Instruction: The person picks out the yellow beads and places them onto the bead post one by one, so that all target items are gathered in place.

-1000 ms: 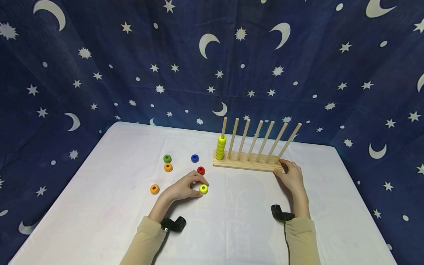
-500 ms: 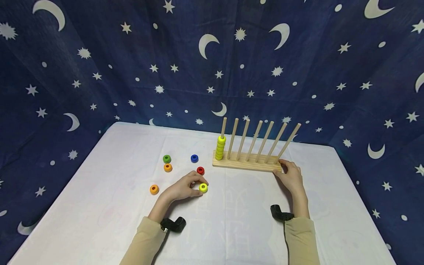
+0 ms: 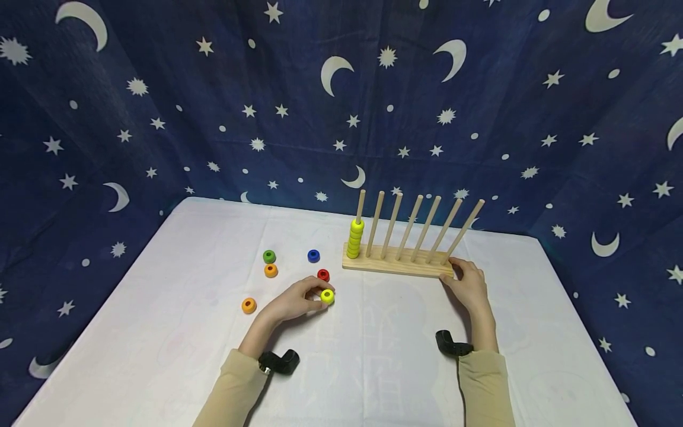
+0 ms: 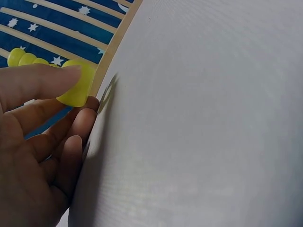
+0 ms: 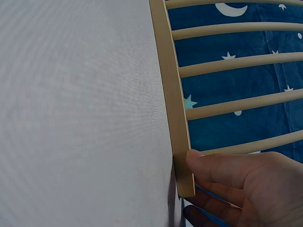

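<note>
Between thumb and fingers, my left hand (image 3: 294, 301) pinches a yellow bead (image 3: 327, 297) with a hole through it. In the left wrist view that bead (image 4: 79, 86) is just above the white cloth, its shadow below. My right hand (image 3: 469, 286) grips the right end of a wooden peg rack (image 3: 397, 268), thumb on the front edge in the right wrist view. Several upright pegs stand on the rack. A stack of yellow beads (image 3: 354, 240) fills the lower part of the leftmost peg; the other pegs are bare.
Loose beads lie left of the rack: a red bead (image 3: 323, 275) just behind my left hand, a blue bead (image 3: 313, 255), a green bead (image 3: 269, 256), an orange bead (image 3: 271, 270) and another orange bead (image 3: 248, 305). A dark star-patterned curtain (image 3: 299, 142) hangs behind the table.
My left hand has raised the yellow bead slightly off the cloth. The right hand stays at the rack's end, and the rack and loose beads have not moved.
</note>
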`<state>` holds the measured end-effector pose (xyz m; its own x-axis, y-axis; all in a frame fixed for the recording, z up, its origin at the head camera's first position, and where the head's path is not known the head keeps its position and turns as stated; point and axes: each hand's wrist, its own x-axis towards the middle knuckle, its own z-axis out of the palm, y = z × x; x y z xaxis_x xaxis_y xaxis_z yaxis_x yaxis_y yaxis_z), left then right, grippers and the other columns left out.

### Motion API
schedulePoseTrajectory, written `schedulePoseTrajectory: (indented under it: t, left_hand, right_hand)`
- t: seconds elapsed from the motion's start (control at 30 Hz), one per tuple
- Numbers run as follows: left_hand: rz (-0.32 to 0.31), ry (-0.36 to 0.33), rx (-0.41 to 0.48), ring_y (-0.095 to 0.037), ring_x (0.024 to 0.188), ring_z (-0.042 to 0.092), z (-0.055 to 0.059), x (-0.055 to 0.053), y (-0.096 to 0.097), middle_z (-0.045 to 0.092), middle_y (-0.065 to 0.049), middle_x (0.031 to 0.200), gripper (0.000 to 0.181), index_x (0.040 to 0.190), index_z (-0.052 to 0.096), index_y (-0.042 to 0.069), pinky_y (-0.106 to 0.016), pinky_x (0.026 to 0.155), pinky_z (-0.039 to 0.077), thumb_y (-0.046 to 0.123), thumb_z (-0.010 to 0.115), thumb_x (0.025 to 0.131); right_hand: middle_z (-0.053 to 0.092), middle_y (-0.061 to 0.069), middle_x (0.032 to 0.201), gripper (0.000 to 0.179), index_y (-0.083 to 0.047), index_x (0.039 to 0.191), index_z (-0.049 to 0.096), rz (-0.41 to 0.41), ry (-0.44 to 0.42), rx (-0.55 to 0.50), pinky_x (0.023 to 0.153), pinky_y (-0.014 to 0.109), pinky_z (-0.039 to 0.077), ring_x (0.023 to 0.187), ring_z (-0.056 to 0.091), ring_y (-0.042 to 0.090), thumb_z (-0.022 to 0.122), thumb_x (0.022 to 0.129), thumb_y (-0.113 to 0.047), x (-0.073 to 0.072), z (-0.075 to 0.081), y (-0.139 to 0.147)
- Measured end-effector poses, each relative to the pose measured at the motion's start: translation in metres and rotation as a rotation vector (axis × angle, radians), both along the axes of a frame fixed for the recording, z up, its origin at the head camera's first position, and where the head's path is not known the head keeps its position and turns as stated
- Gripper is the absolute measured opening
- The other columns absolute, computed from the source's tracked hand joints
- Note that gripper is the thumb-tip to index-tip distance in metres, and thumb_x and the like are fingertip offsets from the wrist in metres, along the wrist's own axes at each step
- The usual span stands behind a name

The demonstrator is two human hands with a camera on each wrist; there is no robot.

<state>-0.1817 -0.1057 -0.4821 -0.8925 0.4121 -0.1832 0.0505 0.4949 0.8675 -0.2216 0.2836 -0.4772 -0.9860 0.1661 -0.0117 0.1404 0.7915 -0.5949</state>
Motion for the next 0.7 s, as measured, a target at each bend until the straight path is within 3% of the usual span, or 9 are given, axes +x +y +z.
schedulePoseTrajectory:
  t: [0.33,0.7]
  left_hand:
    - [0.063,0.039,0.024,-0.016,0.089,0.055,0.006,0.001,0.002,0.065,-0.005,0.099,0.035,0.115,0.066,0.009,-0.029,0.081,0.043,0.007,0.071,0.081]
    - [0.087,0.074,0.073,-0.016,0.092,0.061,0.020,0.004,0.003,0.067,-0.008,0.108,0.035,0.117,0.066,0.009,-0.030,0.082,0.047,0.009,0.070,0.082]
  right_hand:
    - [0.045,0.029,0.138,0.058,0.004,0.139,0.044,0.003,-0.003,0.003,0.103,0.059,0.029,0.124,0.037,0.044,0.063,0.088,-0.019,0.000,-0.001,0.000]
    - [0.046,0.028,0.136,0.058,0.003,0.138,0.045,0.011,-0.003,0.002,0.102,0.059,0.030,0.123,0.037,0.044,0.063,0.089,-0.020,0.000,0.000,0.001]
